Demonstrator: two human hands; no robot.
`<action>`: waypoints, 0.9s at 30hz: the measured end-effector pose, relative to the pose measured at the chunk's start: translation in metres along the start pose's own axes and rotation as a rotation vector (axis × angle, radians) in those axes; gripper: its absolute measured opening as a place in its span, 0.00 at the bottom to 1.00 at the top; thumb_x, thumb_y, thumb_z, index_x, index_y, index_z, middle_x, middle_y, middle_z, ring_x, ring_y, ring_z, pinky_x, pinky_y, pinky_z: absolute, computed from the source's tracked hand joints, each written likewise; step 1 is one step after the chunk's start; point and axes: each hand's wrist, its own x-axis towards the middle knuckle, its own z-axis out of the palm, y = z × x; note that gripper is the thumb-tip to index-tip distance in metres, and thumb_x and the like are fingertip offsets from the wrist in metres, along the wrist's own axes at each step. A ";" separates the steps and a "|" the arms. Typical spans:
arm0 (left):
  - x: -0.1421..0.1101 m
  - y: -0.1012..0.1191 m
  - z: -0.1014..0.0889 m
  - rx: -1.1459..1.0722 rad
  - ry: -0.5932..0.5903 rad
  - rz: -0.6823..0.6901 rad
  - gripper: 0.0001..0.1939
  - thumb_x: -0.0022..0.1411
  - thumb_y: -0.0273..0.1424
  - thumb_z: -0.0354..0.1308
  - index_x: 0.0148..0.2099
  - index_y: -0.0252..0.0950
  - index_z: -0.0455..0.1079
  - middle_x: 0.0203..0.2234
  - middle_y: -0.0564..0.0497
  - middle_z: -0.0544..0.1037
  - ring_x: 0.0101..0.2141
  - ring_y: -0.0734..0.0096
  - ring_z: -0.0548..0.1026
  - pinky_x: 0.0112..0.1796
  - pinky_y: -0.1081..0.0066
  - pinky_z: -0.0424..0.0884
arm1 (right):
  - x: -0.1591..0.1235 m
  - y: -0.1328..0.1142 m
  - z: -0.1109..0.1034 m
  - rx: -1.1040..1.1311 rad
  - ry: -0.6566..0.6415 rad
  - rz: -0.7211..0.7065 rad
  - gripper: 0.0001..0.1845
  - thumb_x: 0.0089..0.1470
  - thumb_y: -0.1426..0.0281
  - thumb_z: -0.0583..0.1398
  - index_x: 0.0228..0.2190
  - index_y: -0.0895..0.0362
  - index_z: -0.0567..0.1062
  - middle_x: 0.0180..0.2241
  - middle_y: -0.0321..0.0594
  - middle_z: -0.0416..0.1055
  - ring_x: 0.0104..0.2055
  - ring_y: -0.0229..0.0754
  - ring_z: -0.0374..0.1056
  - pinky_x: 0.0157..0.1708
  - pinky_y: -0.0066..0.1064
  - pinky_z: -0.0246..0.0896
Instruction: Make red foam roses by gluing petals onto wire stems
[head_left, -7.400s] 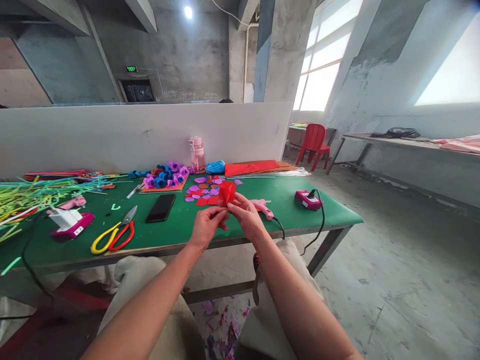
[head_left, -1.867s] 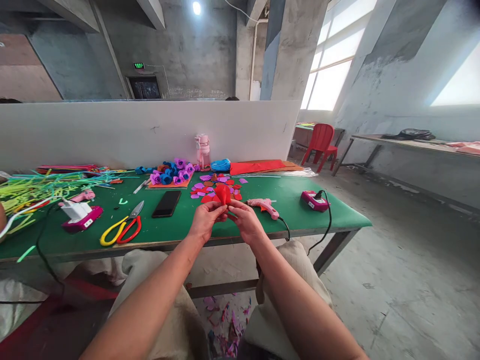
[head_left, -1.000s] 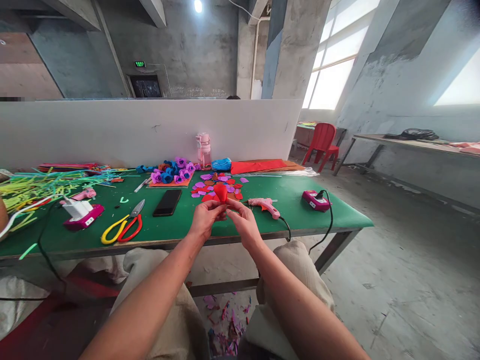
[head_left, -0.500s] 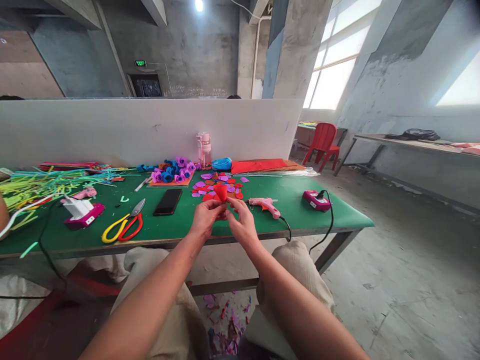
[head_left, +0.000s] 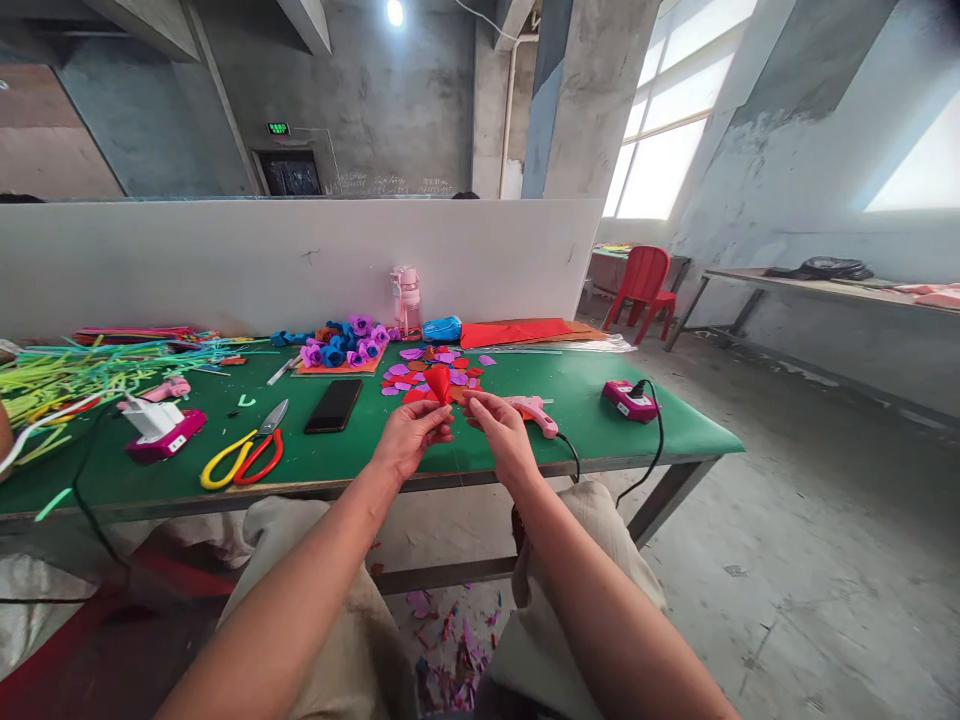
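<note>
Red foam flower (head_left: 439, 382) sat pinched in the left hand (head_left: 405, 436); the right hand (head_left: 504, 432), its fingers loosely open beside it, risked knocking a petal loose.

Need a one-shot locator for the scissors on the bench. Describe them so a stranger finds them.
Start at the green table and go to its left half, near the front edge. Between the black phone and the pink-and-white block with a cable lie the scissors, flat, blades pointing away. They alone have one yellow and one red handle loop.
</note>
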 end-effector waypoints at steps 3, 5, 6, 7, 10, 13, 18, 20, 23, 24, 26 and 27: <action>-0.003 -0.001 0.003 0.019 -0.063 -0.017 0.14 0.38 0.31 0.70 0.29 0.30 0.73 0.21 0.52 0.74 0.20 0.79 0.69 0.23 0.74 0.70 | 0.001 0.004 0.001 0.147 -0.060 0.089 0.16 0.44 0.59 0.62 0.33 0.56 0.76 0.31 0.38 0.74 0.33 0.38 0.68 0.39 0.33 0.61; -0.004 -0.002 0.005 0.031 -0.093 -0.020 0.13 0.39 0.31 0.70 0.29 0.30 0.74 0.22 0.52 0.74 0.20 0.80 0.69 0.23 0.74 0.70 | 0.000 0.005 0.003 0.220 -0.079 0.112 0.15 0.42 0.59 0.64 0.29 0.57 0.75 0.28 0.35 0.72 0.30 0.36 0.66 0.38 0.31 0.61; -0.005 -0.002 0.006 0.034 -0.100 -0.019 0.13 0.40 0.31 0.69 0.29 0.30 0.74 0.22 0.52 0.75 0.20 0.80 0.69 0.23 0.74 0.70 | -0.001 0.005 0.004 0.246 -0.083 0.120 0.14 0.41 0.60 0.65 0.28 0.57 0.75 0.27 0.34 0.72 0.28 0.34 0.65 0.37 0.30 0.61; -0.005 -0.003 0.006 0.035 -0.103 -0.017 0.13 0.40 0.31 0.69 0.29 0.30 0.74 0.22 0.52 0.75 0.20 0.80 0.69 0.23 0.74 0.70 | -0.001 0.004 0.005 0.261 -0.085 0.125 0.14 0.40 0.60 0.65 0.27 0.57 0.74 0.26 0.33 0.71 0.27 0.33 0.65 0.36 0.30 0.62; -0.005 -0.004 0.007 0.022 -0.086 -0.008 0.13 0.39 0.31 0.70 0.28 0.30 0.73 0.21 0.52 0.75 0.20 0.80 0.69 0.24 0.74 0.71 | -0.002 0.003 0.007 0.254 -0.097 0.122 0.14 0.41 0.60 0.65 0.27 0.57 0.74 0.27 0.34 0.71 0.27 0.34 0.65 0.36 0.29 0.62; -0.004 -0.005 0.008 0.001 -0.052 0.000 0.13 0.38 0.31 0.70 0.28 0.31 0.73 0.20 0.53 0.74 0.19 0.80 0.69 0.24 0.74 0.71 | -0.002 0.004 0.007 0.206 -0.113 0.097 0.14 0.43 0.60 0.64 0.31 0.57 0.75 0.29 0.36 0.73 0.31 0.36 0.67 0.38 0.30 0.62; -0.003 -0.006 0.007 -0.020 -0.011 0.010 0.15 0.36 0.31 0.71 0.28 0.30 0.73 0.19 0.54 0.73 0.19 0.80 0.69 0.24 0.74 0.70 | -0.003 0.008 0.007 0.040 -0.107 0.000 0.15 0.44 0.62 0.63 0.35 0.56 0.76 0.34 0.39 0.75 0.37 0.42 0.69 0.40 0.34 0.63; -0.003 -0.006 0.007 -0.022 -0.001 0.015 0.16 0.35 0.31 0.71 0.27 0.30 0.72 0.20 0.54 0.73 0.19 0.80 0.69 0.24 0.74 0.70 | -0.004 0.010 0.010 -0.017 -0.107 -0.025 0.15 0.45 0.62 0.62 0.35 0.55 0.76 0.35 0.39 0.75 0.37 0.43 0.70 0.39 0.34 0.64; -0.002 -0.007 0.006 -0.019 -0.008 0.033 0.16 0.35 0.32 0.71 0.28 0.30 0.72 0.20 0.54 0.73 0.20 0.79 0.70 0.24 0.74 0.70 | -0.007 0.010 0.015 -0.110 -0.120 -0.079 0.16 0.47 0.62 0.60 0.38 0.55 0.76 0.36 0.40 0.75 0.35 0.43 0.70 0.37 0.35 0.66; -0.002 -0.007 0.006 -0.014 -0.013 0.043 0.16 0.35 0.32 0.71 0.28 0.31 0.71 0.21 0.54 0.74 0.21 0.79 0.70 0.25 0.74 0.70 | -0.007 0.009 0.015 -0.156 -0.122 -0.110 0.16 0.48 0.62 0.59 0.39 0.55 0.76 0.37 0.41 0.75 0.36 0.43 0.70 0.37 0.36 0.66; -0.002 -0.006 0.005 -0.004 -0.005 0.066 0.17 0.36 0.32 0.71 0.28 0.31 0.70 0.21 0.54 0.74 0.20 0.78 0.70 0.25 0.73 0.70 | -0.003 0.006 0.008 -0.308 -0.100 -0.204 0.16 0.50 0.63 0.58 0.40 0.55 0.75 0.40 0.41 0.74 0.38 0.43 0.70 0.38 0.35 0.65; -0.003 -0.005 0.004 0.001 0.009 0.075 0.17 0.36 0.32 0.70 0.28 0.31 0.70 0.20 0.54 0.74 0.20 0.78 0.70 0.25 0.73 0.71 | 0.001 0.004 0.000 -0.394 -0.075 -0.251 0.17 0.50 0.63 0.57 0.41 0.55 0.75 0.41 0.42 0.74 0.40 0.43 0.69 0.39 0.35 0.64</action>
